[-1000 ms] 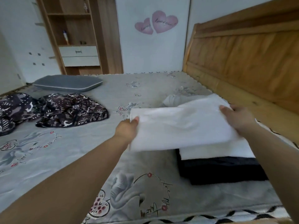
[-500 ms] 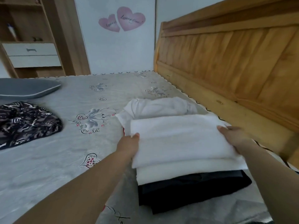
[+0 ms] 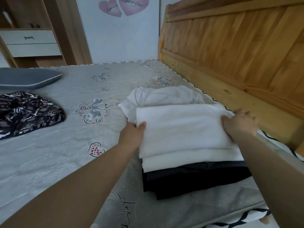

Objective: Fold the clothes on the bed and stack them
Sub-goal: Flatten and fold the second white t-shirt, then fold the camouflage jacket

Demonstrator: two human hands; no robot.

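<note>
— Clothes first, from the left: we see a dark patterned garment (image 3: 28, 112) lying unfolded at the left edge of the bed (image 3: 69, 145), just in front of a grey pillow (image 3: 28, 78). What do we have in the middle?

— Our left hand (image 3: 131, 137) is at the left end of a folded white garment (image 3: 181, 127). The thumb lies on top of the cloth and the fingers go under the edge, so we are pinching it there.

— And where does that white piece sit?

— On top of a stack near the right side of the bed. Under it we see a second folded white piece (image 3: 189, 159), and under that a folded black garment (image 3: 189, 180) resting on the grey printed sheet. Just behind the stack lies a crumpled white garment (image 3: 164, 96), not folded, touching the back of the pile.

— Then the right side?

— Our right hand (image 3: 239, 124) holds the right end of the top white piece, thumb on the cloth and fingers curled past its edge. The fingertips are blurred, so we cannot tell exactly how they lie. Beyond that hand runs the wooden headboard (image 3: 238, 51). On the white wall behind the bed we see two pink hearts (image 3: 123, 4), and at far left a wooden shelf with white drawers (image 3: 31, 43).
</note>
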